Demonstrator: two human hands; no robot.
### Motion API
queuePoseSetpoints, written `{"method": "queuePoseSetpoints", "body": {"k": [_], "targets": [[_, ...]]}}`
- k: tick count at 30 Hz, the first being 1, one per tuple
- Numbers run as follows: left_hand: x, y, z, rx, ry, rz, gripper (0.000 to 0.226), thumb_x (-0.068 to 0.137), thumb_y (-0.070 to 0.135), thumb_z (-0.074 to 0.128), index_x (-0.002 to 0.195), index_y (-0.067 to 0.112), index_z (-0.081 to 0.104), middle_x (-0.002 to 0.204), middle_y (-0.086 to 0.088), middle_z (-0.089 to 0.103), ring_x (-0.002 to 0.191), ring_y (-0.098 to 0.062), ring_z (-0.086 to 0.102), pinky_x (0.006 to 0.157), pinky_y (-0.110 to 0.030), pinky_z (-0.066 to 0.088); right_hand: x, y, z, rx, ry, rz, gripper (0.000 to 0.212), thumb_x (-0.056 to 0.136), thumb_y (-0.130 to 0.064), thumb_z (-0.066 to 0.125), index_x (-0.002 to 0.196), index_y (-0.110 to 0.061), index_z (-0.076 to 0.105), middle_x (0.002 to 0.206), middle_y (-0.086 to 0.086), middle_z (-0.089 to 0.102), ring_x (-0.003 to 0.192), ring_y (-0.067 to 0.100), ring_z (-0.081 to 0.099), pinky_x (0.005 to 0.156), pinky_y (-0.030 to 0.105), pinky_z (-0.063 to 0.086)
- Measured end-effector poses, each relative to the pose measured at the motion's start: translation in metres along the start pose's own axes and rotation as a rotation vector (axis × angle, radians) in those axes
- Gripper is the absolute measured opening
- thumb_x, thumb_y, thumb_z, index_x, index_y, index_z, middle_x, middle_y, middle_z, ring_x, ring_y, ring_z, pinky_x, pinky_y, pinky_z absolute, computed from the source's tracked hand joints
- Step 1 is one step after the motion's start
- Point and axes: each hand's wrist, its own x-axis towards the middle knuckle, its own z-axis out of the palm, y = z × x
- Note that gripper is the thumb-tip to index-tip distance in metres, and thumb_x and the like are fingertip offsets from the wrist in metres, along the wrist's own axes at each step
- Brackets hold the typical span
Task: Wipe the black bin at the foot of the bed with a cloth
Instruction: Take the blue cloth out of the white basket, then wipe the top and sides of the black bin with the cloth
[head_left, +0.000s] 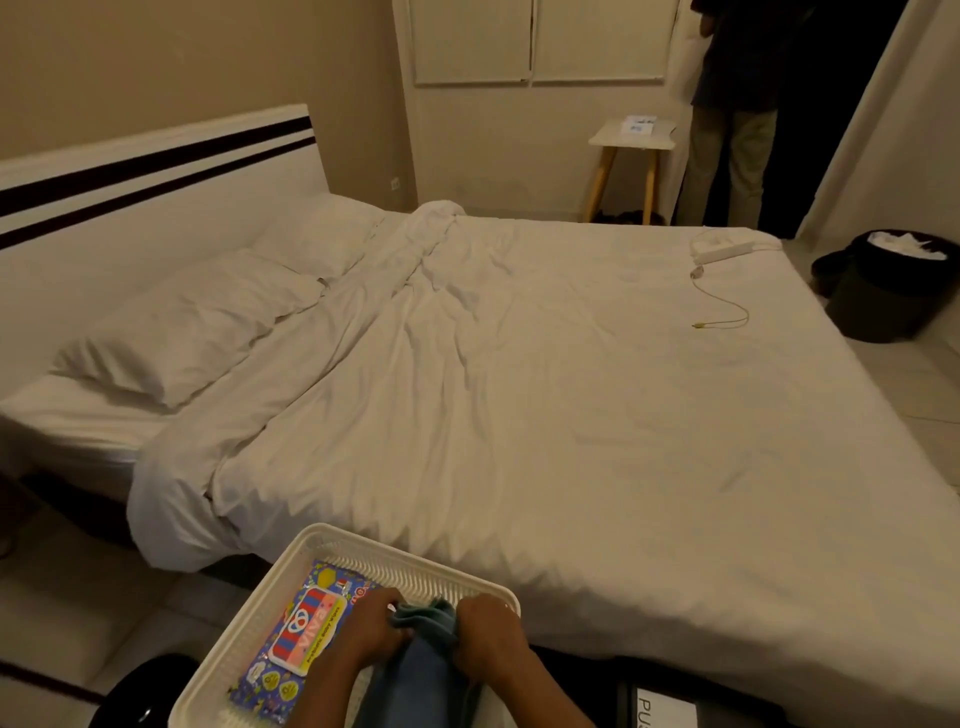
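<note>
The room is dim, with warm light on beige walls (156, 62). A large bed (519, 389) with a wrinkled white cover fills the middle. Two white pillows (171, 332) lie by the white headboard (130, 171), which has two dark stripes. In the far corner a small white stool (631, 137) with wooden legs stands under closed white cupboard doors (535, 41). The floor (78, 597) has pale tiles. A light curtain (893, 130) hangs at the right.
</note>
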Motion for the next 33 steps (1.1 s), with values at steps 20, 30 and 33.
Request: {"method": "queuePoseSetpoints", "body": {"k": [20, 30, 33], "targets": [[-0.071, 0.178, -0.073, -0.064, 0.16, 0.465, 0.014, 0.082, 0.009, 0.069, 0.089, 0.022, 0.069, 0.091, -0.006, 0.072, 0.09, -0.017, 0.067, 0.078, -0.025, 0.055, -0.098, 0.07, -0.181, 0.259, 0.254, -0.032, 0.023, 0.087, -0.018, 0.066, 0.107, -0.009, 0.07, 0.104, 0.013, 0.07, 0.088, 0.024, 0.063, 0.078, 0.033, 0.053], [-0.119, 0.25, -0.016, -0.172, 0.234, 0.598, 0.012, 0.08, 0.014, 0.074, 0.092, 0.012, 0.076, 0.083, -0.006, 0.073, 0.082, -0.02, 0.067, 0.074, -0.033, 0.055, -0.193, 0.142, -0.2, 0.263, 0.44, 0.028, 0.017, 0.089, -0.02, 0.065, 0.098, -0.008, 0.072, 0.082, 0.008, 0.065, 0.075, 0.021, 0.059, 0.066, 0.03, 0.048], [-0.132, 0.258, 0.014, -0.176, 0.222, 0.593, 0.014, 0.08, 0.014, 0.075, 0.093, 0.011, 0.076, 0.083, -0.008, 0.073, 0.08, -0.022, 0.068, 0.07, -0.03, 0.053, -0.213, 0.163, -0.183, 0.261, 0.435, 0.066, 0.015, 0.088, -0.019, 0.066, 0.097, -0.01, 0.073, 0.086, 0.013, 0.07, 0.078, 0.026, 0.065, 0.072, 0.04, 0.055]]}}
